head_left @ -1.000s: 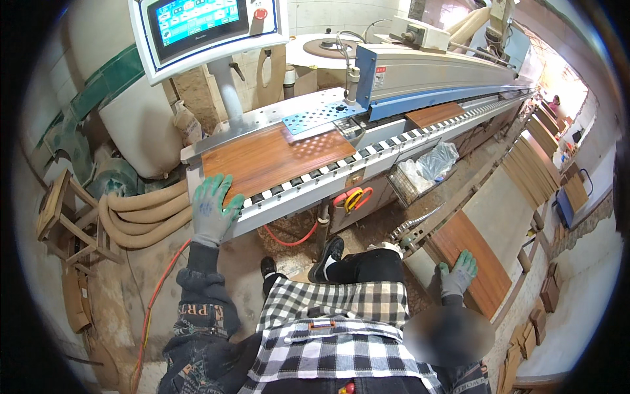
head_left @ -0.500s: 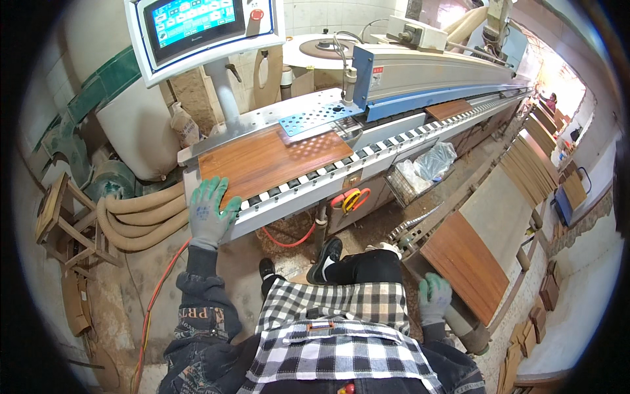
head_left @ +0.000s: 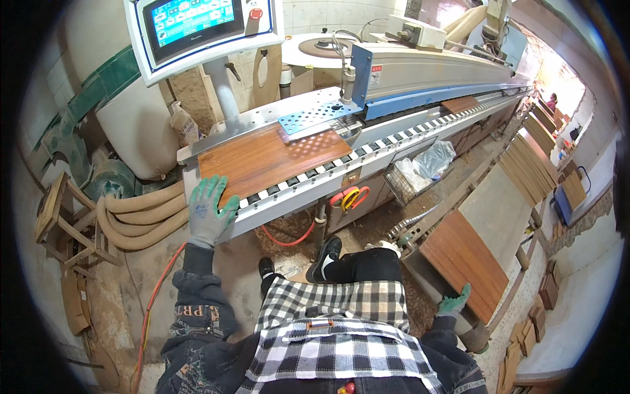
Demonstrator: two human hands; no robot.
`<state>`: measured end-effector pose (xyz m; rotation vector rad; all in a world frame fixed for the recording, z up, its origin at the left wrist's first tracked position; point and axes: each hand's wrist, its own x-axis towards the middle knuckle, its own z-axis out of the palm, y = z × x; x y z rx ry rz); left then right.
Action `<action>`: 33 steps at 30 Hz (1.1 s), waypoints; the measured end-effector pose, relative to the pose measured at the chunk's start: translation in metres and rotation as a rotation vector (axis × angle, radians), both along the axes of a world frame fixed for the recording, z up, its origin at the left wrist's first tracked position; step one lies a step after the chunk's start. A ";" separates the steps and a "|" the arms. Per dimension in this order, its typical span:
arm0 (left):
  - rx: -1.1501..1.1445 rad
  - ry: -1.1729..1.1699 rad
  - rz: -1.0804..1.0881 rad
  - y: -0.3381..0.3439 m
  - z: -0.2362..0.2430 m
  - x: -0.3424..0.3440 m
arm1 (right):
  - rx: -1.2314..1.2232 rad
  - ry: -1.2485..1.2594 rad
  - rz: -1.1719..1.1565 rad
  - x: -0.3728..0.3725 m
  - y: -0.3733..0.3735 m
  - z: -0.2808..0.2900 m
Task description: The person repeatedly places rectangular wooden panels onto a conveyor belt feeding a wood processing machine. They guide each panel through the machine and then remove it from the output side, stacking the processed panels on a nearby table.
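"Left hand (head_left: 211, 210) first: was it gripping anything?"

"No, it was open. Its gloved fingers, grey at the palm and green at the tips, were spread out and laid flat over the near left corner of a brown wood-grain board (head_left: 256, 157)"

"And where was that board?"

"Flat on the machine bed (head_left: 262, 110). Its near long edge ran beside a black-and-white strip (head_left: 338, 161), and its far right part went beneath a blue plate full of holes (head_left: 308, 123)"

"What about the right hand (head_left: 453, 305)?"

"That one was down at the lower edge of a second brown panel (head_left: 462, 259), well off to the right. One finger stretched out onto the panel's edge, while the rest of the hand was bent and partly hidden. I could not tell whether it was pinching the edge or only leaning on it"

"What lay around it?"

"A paler grey panel (head_left: 497, 205) sat just beyond the second one. Between the two hands, red and yellow scissors (head_left: 351, 198) hung on the machine's front, with a wire basket (head_left: 397, 187) of plastic bags (head_left: 436, 159) to their right. Farther along the machine lay another brown piece (head_left: 461, 104), beneath the long blue guard (head_left: 407, 107)"
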<state>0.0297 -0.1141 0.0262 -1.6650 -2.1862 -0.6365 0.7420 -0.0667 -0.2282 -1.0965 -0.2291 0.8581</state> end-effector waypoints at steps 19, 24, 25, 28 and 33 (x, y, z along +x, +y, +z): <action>0.017 -0.129 -0.079 -0.036 -0.005 -0.026 | -0.089 0.041 -0.008 -0.012 0.001 0.018; 0.006 -0.171 -0.101 -0.033 -0.004 -0.031 | -0.059 0.017 0.029 0.000 0.001 -0.002; 0.006 -0.170 -0.099 -0.033 -0.003 -0.031 | -0.051 0.000 0.030 -0.001 0.001 -0.002; 0.004 -0.163 -0.100 -0.030 -0.001 -0.031 | -0.044 -0.014 0.029 -0.006 -0.004 0.000; -0.010 -0.144 -0.089 -0.032 0.004 -0.028 | -0.029 0.156 0.020 -0.050 -0.018 0.069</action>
